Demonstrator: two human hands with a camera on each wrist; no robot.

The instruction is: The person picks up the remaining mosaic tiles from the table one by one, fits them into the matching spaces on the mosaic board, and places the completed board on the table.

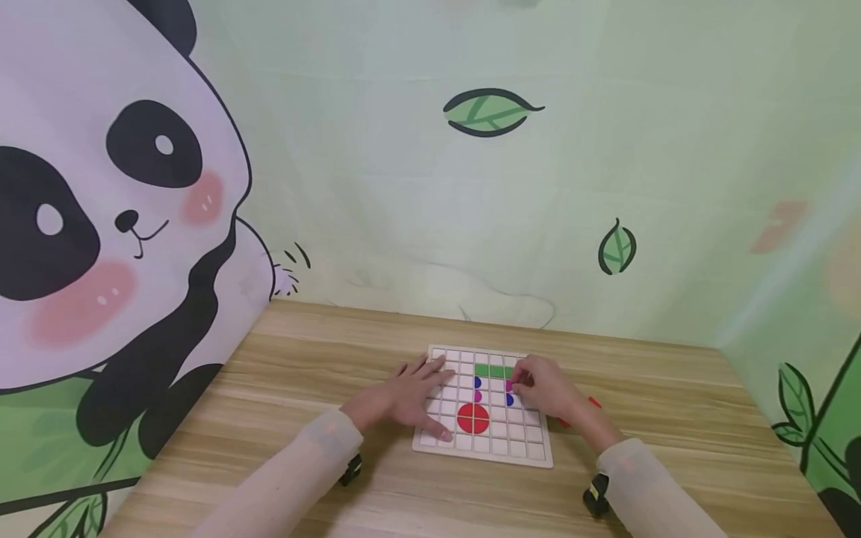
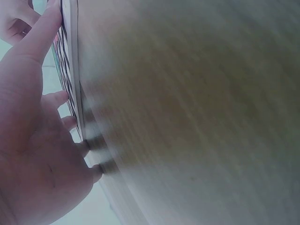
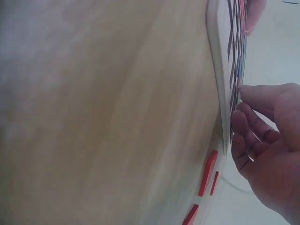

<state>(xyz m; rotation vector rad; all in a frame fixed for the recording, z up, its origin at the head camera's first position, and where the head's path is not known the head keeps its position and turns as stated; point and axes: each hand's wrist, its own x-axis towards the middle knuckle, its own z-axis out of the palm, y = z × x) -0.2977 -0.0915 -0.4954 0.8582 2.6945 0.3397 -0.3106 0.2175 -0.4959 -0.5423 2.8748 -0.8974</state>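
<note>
Board [image 1: 499, 447] lower centre on desk [image 1: 323, 336]. Left hand [image 1: 410, 396] flat, fingers spread on its left side. Right hand [image 1: 543, 387] fingers curled at pink piece [image 1: 508, 385]; can't tell if grip holds it.

Item: my left arm [image 1: 289, 474], sleeved, reaching forward and inward. Item: my left hand [image 1: 406, 396], back upward, fingers spread, thumb apart. Item: my right arm [image 1: 655, 486], sleeved, angled inward. Item: my right hand [image 1: 543, 386], fingers curled, thumb and fingertips drawn close.

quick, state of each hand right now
Left hand: open, spread on the board.
Right hand: fingers curled at a magenta piece; whether holding it cannot be told.
</note>
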